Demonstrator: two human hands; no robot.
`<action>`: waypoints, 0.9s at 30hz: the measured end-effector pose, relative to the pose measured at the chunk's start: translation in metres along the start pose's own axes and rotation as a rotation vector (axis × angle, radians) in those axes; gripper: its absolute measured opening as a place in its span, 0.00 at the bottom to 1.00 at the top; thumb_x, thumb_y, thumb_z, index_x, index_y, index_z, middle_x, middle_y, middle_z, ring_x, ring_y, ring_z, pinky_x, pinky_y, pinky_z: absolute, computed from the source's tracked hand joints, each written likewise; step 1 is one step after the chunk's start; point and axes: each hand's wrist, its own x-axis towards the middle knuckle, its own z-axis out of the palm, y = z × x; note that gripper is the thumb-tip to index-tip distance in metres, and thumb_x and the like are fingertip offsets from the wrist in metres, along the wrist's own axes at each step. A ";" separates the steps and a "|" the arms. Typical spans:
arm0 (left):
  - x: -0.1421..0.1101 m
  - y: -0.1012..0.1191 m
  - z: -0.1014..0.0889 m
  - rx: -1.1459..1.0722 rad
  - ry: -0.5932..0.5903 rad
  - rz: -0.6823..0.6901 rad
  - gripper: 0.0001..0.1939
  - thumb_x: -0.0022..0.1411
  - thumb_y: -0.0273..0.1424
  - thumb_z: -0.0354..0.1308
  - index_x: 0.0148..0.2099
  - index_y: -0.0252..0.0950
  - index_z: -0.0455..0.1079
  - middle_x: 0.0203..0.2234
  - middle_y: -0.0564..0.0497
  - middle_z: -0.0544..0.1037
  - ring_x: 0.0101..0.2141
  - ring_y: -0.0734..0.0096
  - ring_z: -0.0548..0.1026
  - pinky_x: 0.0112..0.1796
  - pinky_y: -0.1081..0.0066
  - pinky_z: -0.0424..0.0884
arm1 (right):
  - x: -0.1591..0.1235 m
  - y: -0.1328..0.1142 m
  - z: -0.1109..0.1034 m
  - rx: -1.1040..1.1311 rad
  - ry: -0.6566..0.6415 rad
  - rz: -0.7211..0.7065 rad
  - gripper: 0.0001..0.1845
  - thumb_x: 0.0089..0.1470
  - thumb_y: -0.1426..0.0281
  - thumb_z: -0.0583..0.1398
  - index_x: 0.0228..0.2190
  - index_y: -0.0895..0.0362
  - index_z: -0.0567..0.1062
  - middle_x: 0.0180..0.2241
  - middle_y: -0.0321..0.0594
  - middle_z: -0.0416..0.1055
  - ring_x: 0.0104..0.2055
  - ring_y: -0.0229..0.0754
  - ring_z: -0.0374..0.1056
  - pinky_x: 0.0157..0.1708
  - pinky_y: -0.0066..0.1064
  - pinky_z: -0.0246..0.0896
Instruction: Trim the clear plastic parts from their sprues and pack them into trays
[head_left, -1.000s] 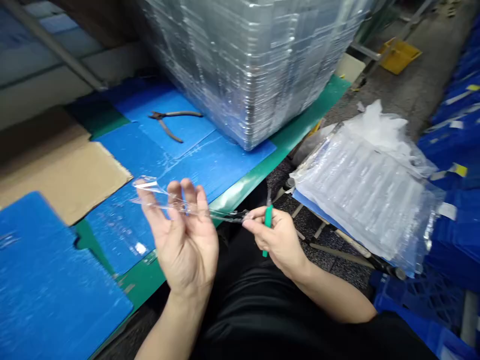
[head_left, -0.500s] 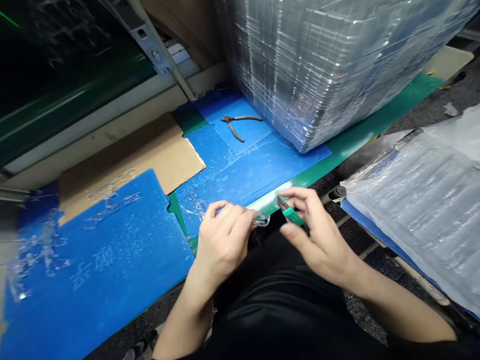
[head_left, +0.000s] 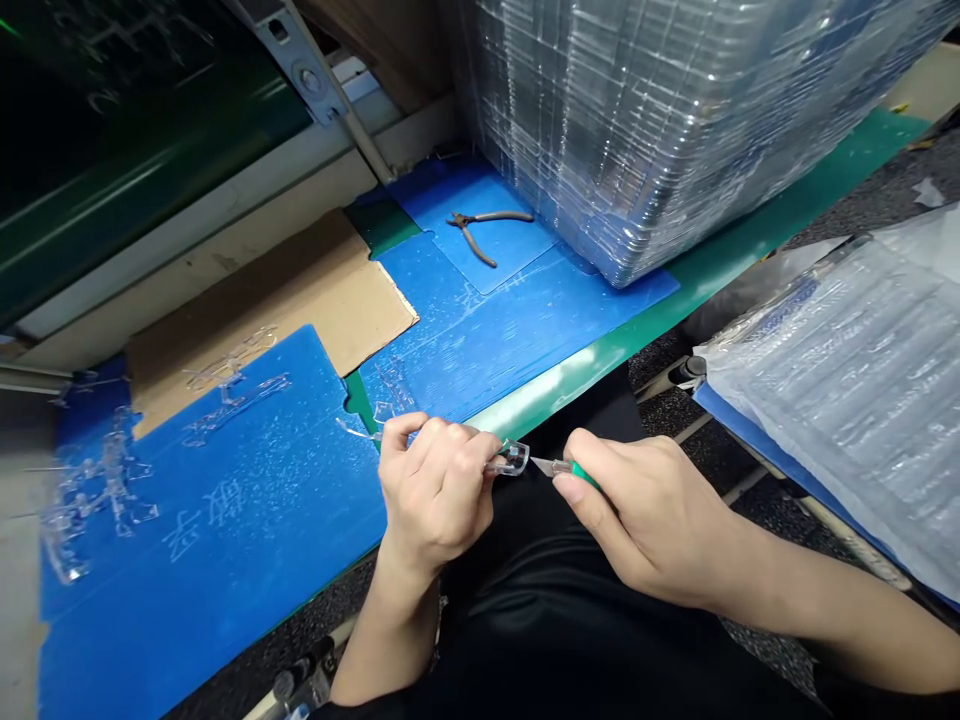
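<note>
My left hand (head_left: 435, 485) is closed round a small clear plastic part (head_left: 510, 458), whose end sticks out to the right of my fingers. My right hand (head_left: 637, 510) grips a green-handled knife (head_left: 566, 468); its blade tip touches the end of the clear part. Both hands hover over my lap, just in front of the green table edge (head_left: 570, 375). More of the clear piece trails to the left of my left hand, over the blue mat (head_left: 225, 520).
A large stack of clear trays wrapped in film (head_left: 660, 120) stands on the table at the back right. Brown-handled pliers (head_left: 480, 228) lie on a blue sheet. Cardboard (head_left: 285, 300) and loose clear plastic scraps (head_left: 97, 490) lie to the left. Bagged clear trays (head_left: 847, 390) sit at the right.
My left hand went from open with the clear piece across its fingers to closed round it. The right hand turned the knife until its blade met the part. The view swung left.
</note>
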 end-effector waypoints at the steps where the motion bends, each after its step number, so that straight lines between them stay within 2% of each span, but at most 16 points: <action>1: 0.000 0.000 0.000 0.001 -0.004 -0.003 0.06 0.72 0.23 0.57 0.46 0.39 0.69 0.28 0.54 0.76 0.26 0.70 0.67 0.41 0.61 0.61 | 0.000 -0.001 0.000 -0.005 0.003 -0.003 0.16 0.75 0.65 0.51 0.32 0.51 0.58 0.21 0.31 0.60 0.19 0.38 0.53 0.25 0.38 0.38; 6: 0.000 0.004 0.001 -0.004 0.004 0.007 0.06 0.70 0.21 0.57 0.45 0.38 0.69 0.27 0.54 0.76 0.26 0.70 0.68 0.42 0.60 0.61 | -0.002 0.000 -0.001 0.004 -0.028 -0.006 0.15 0.76 0.65 0.51 0.32 0.51 0.59 0.22 0.31 0.61 0.20 0.38 0.51 0.25 0.38 0.39; 12: -0.002 0.008 -0.002 -0.027 -0.008 -0.006 0.06 0.75 0.25 0.53 0.45 0.39 0.70 0.27 0.54 0.75 0.25 0.70 0.69 0.40 0.60 0.61 | -0.005 0.003 -0.002 0.042 -0.062 -0.008 0.16 0.76 0.64 0.50 0.32 0.51 0.59 0.23 0.31 0.62 0.21 0.38 0.53 0.25 0.38 0.41; 16: 0.000 0.009 -0.002 -0.071 -0.023 -0.024 0.05 0.75 0.26 0.53 0.44 0.39 0.69 0.26 0.54 0.75 0.25 0.70 0.69 0.40 0.60 0.60 | -0.006 0.003 -0.003 0.035 -0.053 0.009 0.16 0.75 0.63 0.51 0.31 0.51 0.59 0.22 0.33 0.63 0.20 0.39 0.54 0.25 0.38 0.41; 20: 0.000 0.010 -0.003 -0.131 -0.049 -0.042 0.05 0.73 0.23 0.55 0.44 0.38 0.69 0.26 0.55 0.75 0.25 0.70 0.69 0.40 0.60 0.60 | -0.005 0.006 -0.004 0.005 -0.031 -0.009 0.15 0.75 0.63 0.52 0.32 0.51 0.60 0.22 0.33 0.63 0.20 0.39 0.54 0.25 0.38 0.41; 24: 0.002 0.019 -0.008 -0.220 -0.077 -0.039 0.08 0.74 0.23 0.52 0.43 0.40 0.69 0.25 0.56 0.74 0.24 0.71 0.68 0.41 0.59 0.60 | 0.001 0.015 -0.009 -0.010 0.047 0.015 0.16 0.74 0.64 0.53 0.31 0.51 0.60 0.21 0.32 0.61 0.20 0.38 0.54 0.25 0.38 0.40; 27: 0.008 0.029 -0.007 -0.271 -0.171 0.035 0.07 0.74 0.24 0.52 0.44 0.37 0.70 0.25 0.55 0.73 0.24 0.70 0.67 0.40 0.58 0.61 | 0.006 0.021 -0.016 0.091 0.100 0.047 0.19 0.73 0.63 0.55 0.28 0.51 0.58 0.19 0.30 0.58 0.19 0.36 0.51 0.25 0.37 0.42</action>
